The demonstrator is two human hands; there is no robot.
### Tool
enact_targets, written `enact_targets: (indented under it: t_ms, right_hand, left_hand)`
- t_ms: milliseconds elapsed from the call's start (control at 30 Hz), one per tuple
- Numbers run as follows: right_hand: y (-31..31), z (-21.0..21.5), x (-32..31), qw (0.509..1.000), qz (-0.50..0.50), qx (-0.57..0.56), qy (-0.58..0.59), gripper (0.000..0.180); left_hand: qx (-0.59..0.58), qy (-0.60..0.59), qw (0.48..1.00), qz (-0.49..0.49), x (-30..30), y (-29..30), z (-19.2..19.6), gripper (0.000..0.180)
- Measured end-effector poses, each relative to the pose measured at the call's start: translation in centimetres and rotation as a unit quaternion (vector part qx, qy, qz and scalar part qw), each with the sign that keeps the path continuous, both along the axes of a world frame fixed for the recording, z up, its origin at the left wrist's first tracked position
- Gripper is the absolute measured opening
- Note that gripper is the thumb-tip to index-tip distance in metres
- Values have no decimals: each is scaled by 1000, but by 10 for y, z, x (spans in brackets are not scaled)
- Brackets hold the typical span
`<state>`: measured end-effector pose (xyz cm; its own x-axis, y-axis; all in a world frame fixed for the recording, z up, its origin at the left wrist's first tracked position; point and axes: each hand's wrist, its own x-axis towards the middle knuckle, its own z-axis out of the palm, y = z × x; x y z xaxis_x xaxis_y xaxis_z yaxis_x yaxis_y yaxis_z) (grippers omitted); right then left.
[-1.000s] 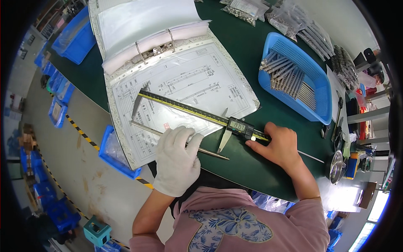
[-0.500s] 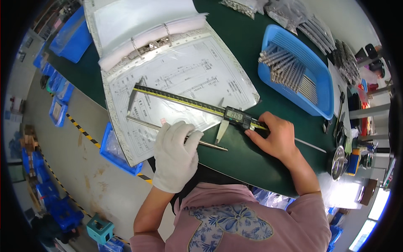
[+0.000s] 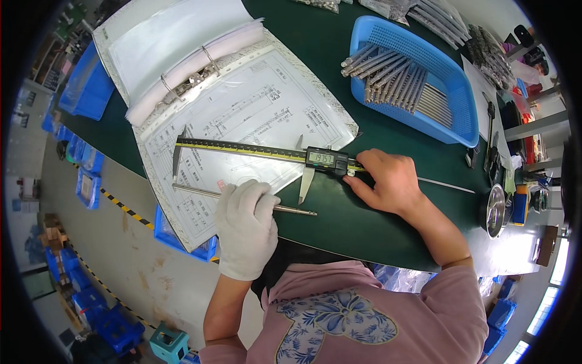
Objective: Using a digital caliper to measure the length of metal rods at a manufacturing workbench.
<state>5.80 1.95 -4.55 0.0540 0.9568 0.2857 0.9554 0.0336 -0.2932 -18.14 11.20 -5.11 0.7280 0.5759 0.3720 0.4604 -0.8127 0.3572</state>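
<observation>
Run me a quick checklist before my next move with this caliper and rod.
1. Rod held in your gloved left hand: ok.
2. Caliper held in your bare right hand: ok.
3. Display lit: ok, digits showing.
4. Fixed jaw touching the rod's left end: cannot tell; they're close, but contact is too small to see.
5. Rod's right end within the jaws: not ok, it extends past the sliding jaw.
6. Drawing fully uncovered: not ok, the caliper lies across it.

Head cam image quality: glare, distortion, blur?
Head view: black fisheye rim, table edge bowed; head view: window washed out at lower right, glare near the bowl; head view: caliper fairly sharp, no obvious motion blur on it.
</observation>
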Motion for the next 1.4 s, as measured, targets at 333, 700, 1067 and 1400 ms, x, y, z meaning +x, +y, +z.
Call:
enact_targets:
  t_ms: [333,700,1067,1400]
  right_hand:
    - [1,-1,2,996,9,52,-74,34]
    - [19,79,-55,680,430,-37,592,26]
    - [18,83,-114,385,477,6,790,26]
    - [9,78,-120,350,471,-38,809,25]
  left_hand:
    - [62,-66,996,-25,-20,-12,-5,17]
    - [61,-200,975,-73,-38,-27,-3,17]
    - [67,-195,975,-85,-35,-26,-8,14]
    - [60,-219,971,-75,-34,-29,-7,12]
